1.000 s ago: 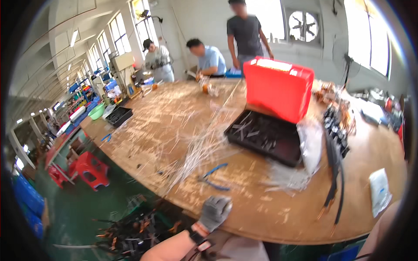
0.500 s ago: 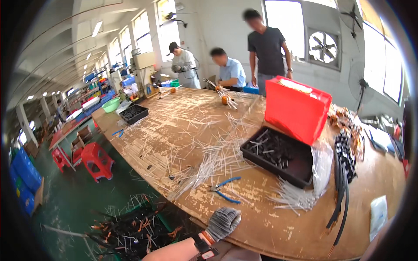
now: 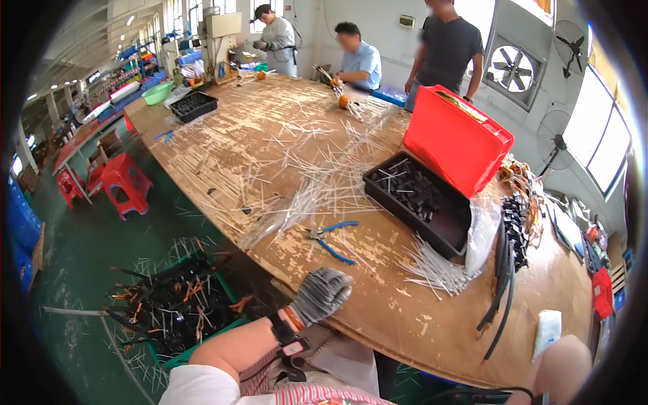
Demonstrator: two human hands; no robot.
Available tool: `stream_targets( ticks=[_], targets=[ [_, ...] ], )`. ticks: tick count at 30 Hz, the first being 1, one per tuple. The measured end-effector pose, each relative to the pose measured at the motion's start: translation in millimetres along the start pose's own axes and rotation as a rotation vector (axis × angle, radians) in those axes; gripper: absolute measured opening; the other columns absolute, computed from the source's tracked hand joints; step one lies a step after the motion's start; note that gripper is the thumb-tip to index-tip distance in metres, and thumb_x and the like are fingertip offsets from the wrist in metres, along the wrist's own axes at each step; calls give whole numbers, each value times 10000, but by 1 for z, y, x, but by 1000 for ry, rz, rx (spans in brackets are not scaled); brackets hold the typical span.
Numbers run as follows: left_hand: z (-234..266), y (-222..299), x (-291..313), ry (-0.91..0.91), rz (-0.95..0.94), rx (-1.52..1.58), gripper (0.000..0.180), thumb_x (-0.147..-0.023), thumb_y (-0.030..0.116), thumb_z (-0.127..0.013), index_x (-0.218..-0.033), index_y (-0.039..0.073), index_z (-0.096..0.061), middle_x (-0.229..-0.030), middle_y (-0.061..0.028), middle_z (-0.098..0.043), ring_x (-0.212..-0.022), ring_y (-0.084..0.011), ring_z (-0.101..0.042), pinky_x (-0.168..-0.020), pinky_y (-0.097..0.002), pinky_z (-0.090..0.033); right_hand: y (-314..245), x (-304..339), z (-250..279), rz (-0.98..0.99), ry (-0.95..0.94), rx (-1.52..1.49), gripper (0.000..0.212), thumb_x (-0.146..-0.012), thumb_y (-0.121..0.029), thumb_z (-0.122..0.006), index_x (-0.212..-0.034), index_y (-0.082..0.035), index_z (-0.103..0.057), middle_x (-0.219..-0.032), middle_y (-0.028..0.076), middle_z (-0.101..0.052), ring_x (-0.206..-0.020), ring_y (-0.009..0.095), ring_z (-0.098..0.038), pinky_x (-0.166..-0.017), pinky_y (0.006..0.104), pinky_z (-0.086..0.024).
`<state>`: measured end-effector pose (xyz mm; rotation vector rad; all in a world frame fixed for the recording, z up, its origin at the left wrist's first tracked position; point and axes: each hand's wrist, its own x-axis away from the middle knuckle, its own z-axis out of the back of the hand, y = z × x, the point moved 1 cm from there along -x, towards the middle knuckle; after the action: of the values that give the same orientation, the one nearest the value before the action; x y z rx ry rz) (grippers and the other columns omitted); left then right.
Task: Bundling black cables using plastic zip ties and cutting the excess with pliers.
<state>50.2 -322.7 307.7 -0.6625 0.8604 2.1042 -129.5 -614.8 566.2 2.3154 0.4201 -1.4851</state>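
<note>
My left hand, in a grey striped glove, rests on the near table edge with its fingers curled in. Nothing shows sticking out of it. Just beyond it lie cutting pliers with blue handles, spread apart. Only a bare part of my right arm shows at the lower right; the hand itself is out of sight. Right of the pliers lies a bundle of white cable ties. Behind this stands a black tray holding small black pieces, with a red bin tilted on its far side.
Scattered white strips cover the table's middle. Black cables and a white packet lie at the right. A green crate of cable scraps sits on the floor, lower left. Several people work or stand across the table.
The view has shifted, so the table and my left hand appear further left and higher. More of my lap and right arm shows. My left hand keeps its place at the edge.
</note>
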Motion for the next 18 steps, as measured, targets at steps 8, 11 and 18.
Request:
stream_targets(
  ticks=[8, 11, 18],
  targets=[
    [81, -31, 50, 117, 103, -239, 183, -838, 165, -660, -1005, 96, -626, -919, -80, -606, -852, -288, -580, -782, -409, -451, 7, 63, 10, -166, 91, 169, 426, -1014, -260, -397, -1321, 8, -520, -1253, 109, -595, -1152, 192, -554, -1013, 347, -416],
    [93, -82, 113, 124, 355, -368, 182, -866, 245, -610, -996, 119, -633, -935, -89, -628, -886, -299, -590, -802, -439, -439, -2, 128, 4, -658, -447, -109, 460, -1010, -303, -403, -1326, 13, -511, -1285, 123, -574, -1179, 212, -541, -1001, 362, -423],
    [120, -171, 323, -493, 1356, -761, 476, -796, 415, -634, -1178, 130, -637, -1177, -138, -643, -1109, -324, -602, -933, -484, -468, -54, 215, -23, -1058, -1208, -387, 477, -977, -352, -526, -1298, 1, -527, -1239, 122, -587, -1140, 227, -550, -959, 359, -442]
  ],
)
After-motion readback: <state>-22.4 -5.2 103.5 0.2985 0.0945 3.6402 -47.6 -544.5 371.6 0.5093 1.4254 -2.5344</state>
